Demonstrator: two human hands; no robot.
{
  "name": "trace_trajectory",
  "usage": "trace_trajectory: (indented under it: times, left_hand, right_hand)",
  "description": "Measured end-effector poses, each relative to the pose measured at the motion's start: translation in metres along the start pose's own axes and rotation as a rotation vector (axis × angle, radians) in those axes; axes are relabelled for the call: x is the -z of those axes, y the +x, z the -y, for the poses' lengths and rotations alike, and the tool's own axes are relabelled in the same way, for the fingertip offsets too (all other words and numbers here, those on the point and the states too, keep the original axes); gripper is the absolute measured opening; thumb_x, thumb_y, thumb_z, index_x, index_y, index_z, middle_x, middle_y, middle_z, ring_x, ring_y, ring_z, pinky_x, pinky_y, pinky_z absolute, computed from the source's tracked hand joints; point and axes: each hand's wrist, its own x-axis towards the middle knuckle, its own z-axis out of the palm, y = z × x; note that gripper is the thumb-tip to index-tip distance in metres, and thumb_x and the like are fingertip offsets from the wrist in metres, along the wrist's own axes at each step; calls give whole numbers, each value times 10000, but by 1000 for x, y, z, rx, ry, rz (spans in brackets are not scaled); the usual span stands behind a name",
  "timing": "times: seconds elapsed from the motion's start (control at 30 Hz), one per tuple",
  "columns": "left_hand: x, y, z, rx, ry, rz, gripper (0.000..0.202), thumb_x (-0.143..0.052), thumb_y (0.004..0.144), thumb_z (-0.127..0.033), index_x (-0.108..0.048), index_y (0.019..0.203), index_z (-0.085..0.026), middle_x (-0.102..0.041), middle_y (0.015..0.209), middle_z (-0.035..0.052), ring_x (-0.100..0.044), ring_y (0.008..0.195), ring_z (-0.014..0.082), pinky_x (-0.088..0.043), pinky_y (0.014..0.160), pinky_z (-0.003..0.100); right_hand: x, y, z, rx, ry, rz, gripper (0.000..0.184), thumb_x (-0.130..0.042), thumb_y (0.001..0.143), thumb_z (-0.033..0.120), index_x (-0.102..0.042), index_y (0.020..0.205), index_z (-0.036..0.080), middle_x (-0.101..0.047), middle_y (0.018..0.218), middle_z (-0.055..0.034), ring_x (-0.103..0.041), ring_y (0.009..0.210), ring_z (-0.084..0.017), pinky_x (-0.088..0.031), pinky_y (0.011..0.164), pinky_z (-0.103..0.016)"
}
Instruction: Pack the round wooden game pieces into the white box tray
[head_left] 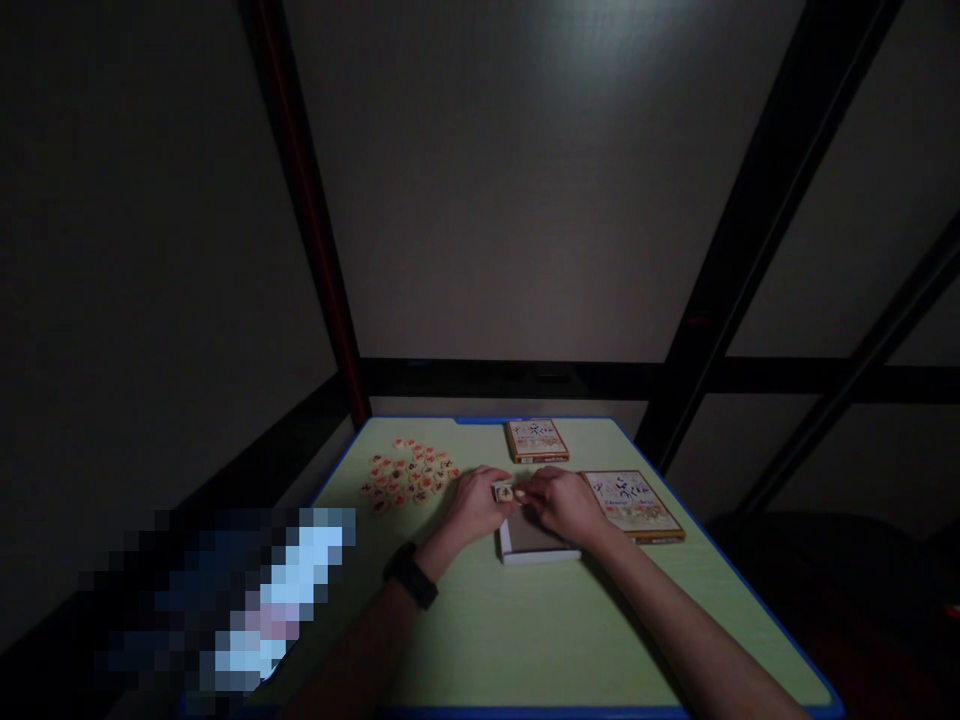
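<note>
Curling over the far end of a white-edged box (541,556), the left hand (478,503) and right hand (564,503) flank a marked piece (505,495); I cannot tell whether either pinches it. Loose pieces (412,474) lie far left on the desk (480,640), a printed box (630,503) right.

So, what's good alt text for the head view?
A left hand and right hand nearly meet at a Chinese chess piece, at the far end of a white-walled box. More pieces cluster left on a green table; one illustrated box top lies beyond, another right.
</note>
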Motion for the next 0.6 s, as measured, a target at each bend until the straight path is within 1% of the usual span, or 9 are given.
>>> trace_trajectory:
  times: [0.07, 0.17, 0.27, 0.4, 0.5, 0.6]
  left_hand:
    - [-3, 0, 1, -7, 36, 29, 330, -705, 692, -125, -737, 1013, -196, -747, 1060, 66, -680, 1000, 221, -513, 942, 309]
    - [-6, -1, 2, -20, 65, 62, 348, -662, 701, -80, -739, 1020, -197, -755, 1053, 59, -682, 995, 211, -509, 943, 303]
    - [-5, -1, 1, -24, 74, 80, 344, -641, 716, -73, -743, 1019, -201, -758, 1039, 54, -682, 980, 205, -508, 938, 306]
    - [-4, -1, 0, -23, 86, 87, 366, -643, 717, -63, -740, 1048, -184, -749, 1053, 70, -678, 999, 211, -503, 954, 315]
    - [-6, 0, 0, -17, 86, 84, 369, -637, 718, -47, -738, 1048, -178, -747, 1049, 73, -675, 1002, 208, -499, 956, 306]
    - [-8, 0, 2, -28, 85, 77, 346, -632, 734, -54, -737, 1030, -199, -748, 1032, 56, -673, 992, 202, -500, 950, 306]
  right_hand:
    - [2, 0, 4, 1, 14, 39, 251, -562, 905, 233, -768, 1048, 238, -744, 908, -61, -669, 864, -198, -458, 752, -257]
    - [4, 0, 7, -8, 26, 61, 265, -555, 884, 207, -759, 1051, 229, -754, 946, -64, -673, 895, -201, -453, 778, -258]
    - [4, 1, 8, -29, 22, 71, 274, -554, 867, 203, -741, 1067, 229, -757, 979, -63, -677, 911, -206, -447, 775, -261]
    - [2, 1, 6, -61, -9, 94, 268, -543, 885, 237, -721, 1085, 223, -752, 967, -73, -680, 899, -209, -440, 750, -259]
    - [-1, 2, 4, -56, 5, 98, 259, -529, 892, 218, -717, 1071, 220, -752, 989, -73, -679, 925, -206, -440, 778, -258]
    - [-2, 2, 4, -51, 21, 109, 270, -520, 892, 199, -716, 1078, 215, -751, 1018, -74, -676, 947, -202, -443, 807, -258]
